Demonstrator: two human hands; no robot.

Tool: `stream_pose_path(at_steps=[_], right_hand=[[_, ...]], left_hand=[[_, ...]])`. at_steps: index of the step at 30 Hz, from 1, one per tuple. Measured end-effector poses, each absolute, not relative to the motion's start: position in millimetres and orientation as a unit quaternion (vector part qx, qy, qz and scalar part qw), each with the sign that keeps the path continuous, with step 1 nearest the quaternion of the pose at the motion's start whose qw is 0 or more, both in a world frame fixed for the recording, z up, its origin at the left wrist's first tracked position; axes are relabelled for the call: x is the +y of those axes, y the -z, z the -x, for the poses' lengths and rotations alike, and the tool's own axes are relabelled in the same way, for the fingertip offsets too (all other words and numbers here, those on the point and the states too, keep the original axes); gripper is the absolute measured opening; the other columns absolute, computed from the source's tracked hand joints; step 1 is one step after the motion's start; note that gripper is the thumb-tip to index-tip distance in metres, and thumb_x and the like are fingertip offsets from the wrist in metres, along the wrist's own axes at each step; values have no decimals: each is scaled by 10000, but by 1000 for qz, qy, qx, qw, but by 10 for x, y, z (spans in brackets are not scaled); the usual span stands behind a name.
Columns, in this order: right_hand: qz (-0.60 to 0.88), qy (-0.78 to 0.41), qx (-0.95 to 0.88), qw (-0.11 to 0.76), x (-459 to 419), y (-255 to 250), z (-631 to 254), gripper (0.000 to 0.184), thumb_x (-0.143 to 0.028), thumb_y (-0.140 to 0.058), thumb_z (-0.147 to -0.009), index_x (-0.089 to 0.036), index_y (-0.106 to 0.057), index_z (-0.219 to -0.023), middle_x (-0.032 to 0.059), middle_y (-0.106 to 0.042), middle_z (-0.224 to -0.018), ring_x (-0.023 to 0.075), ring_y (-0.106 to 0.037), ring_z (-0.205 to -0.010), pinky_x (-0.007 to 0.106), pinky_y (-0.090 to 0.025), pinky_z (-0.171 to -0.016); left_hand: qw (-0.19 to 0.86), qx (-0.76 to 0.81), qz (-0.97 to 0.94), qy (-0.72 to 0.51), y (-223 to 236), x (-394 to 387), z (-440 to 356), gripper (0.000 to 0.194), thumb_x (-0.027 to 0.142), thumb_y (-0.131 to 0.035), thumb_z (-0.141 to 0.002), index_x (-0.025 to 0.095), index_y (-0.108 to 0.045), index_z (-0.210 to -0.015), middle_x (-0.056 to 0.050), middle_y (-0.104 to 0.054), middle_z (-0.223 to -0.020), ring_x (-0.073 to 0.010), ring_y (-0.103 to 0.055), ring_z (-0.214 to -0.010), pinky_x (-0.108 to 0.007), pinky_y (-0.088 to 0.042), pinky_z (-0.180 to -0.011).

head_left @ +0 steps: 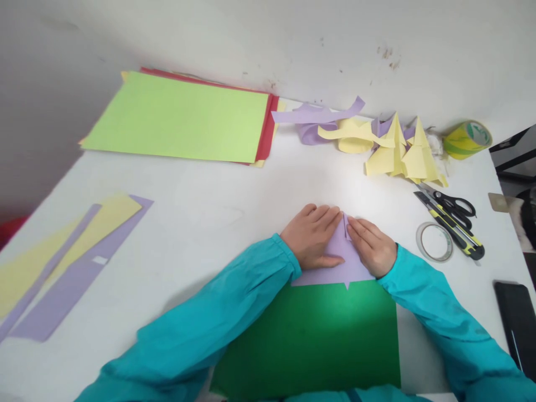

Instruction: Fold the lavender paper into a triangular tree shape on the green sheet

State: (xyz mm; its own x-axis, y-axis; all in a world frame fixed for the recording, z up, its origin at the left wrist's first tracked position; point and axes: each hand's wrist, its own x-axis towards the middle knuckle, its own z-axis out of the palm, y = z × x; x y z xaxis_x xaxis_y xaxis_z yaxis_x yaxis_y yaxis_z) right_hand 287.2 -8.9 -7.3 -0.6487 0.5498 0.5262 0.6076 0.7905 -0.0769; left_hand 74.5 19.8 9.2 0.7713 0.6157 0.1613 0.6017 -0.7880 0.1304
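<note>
A folded sheet of purple paper [340,269] lies across the far part of a green sheet [310,340]. Its shape narrows to a peak at the far end, and a small pointed tip sticks out at its near edge. Flat on the left half of the purple paper rests my left hand [313,237], fingers stretched out and thumb apart. My right hand [374,245] pinches the folded edge near the peak, its fingers pressed together. Part of the fold is hidden under both hands.
Light green and red sheets [180,117] are stacked by the wall. Yellow folded cones [393,151] and curled paper strips [355,137] stand behind. Scissors [456,205], a utility knife [454,229], a tape roll [435,242] and a phone [516,324] lie right; paper strips [71,290] left.
</note>
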Motion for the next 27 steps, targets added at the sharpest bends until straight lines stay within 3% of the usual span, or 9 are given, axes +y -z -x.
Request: stream_pose_path(at_steps=[6,17,27], right_hand=[[317,80,-908,263,-85,66,-2868,330,-68,-508,-890,-77,-602,-1206,181,-640,-1195,275,-536,-1210,425,-563,-936],[299,54,-915,266,-71,53,-2884,270,-40,-594,-834,-11,-647,-1097,235,-646,-1153,301,-532,-1212,420,-542,-971],[302,71,-911,272,-71,29,-2845,231,-78,-571,-855,-22,-652,-1064,224,-662,-1121,293,-560,-1167,421,-580,-900]], left_hand=[[39,331,-939,-89,-108,182,-768,839,672,-495,-778,-2,-477,-1277,-231,-513,-1267,-347,-475,-1074,-461,-332,-878],[39,336,-938,-80,-95,178,-776,873,688,-478,-776,-26,-463,-1278,-267,-494,-1280,-370,-455,-1115,-466,-323,-900],[29,334,-937,-97,-86,184,-754,851,697,-465,-786,41,-459,-1328,-223,-512,-1285,-345,-481,-1070,-456,-334,-854]])
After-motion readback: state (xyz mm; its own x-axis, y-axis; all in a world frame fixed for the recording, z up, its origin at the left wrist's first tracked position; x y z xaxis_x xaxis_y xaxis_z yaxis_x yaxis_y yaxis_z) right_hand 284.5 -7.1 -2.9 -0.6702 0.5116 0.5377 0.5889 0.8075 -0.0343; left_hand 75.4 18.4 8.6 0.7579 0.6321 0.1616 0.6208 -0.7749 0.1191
